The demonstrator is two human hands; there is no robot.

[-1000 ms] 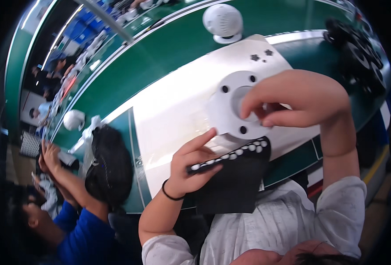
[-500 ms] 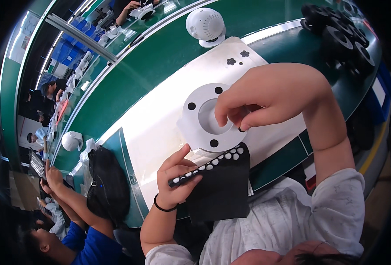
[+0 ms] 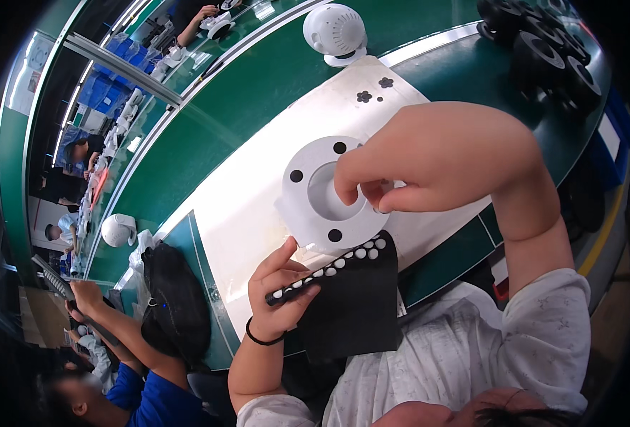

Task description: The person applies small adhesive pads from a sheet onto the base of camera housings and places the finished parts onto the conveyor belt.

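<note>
A long green workbench (image 3: 258, 92) curves away from us, with a white mat (image 3: 258, 206) laid across it. Our right hand (image 3: 429, 156) covers the three o'clock edge of the white ring-shaped part (image 3: 315, 192), so we cannot make out what its pinched fingertips press there. Our left hand (image 3: 283, 299), at six o'clock of the ring, is closed around the end of a black strip studded with white dots (image 3: 343, 285), held just below the ring.

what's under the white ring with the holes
The white ring lies on a white mat over the green table. The right hand covers its right side, so nothing beneath that part shows.
</note>
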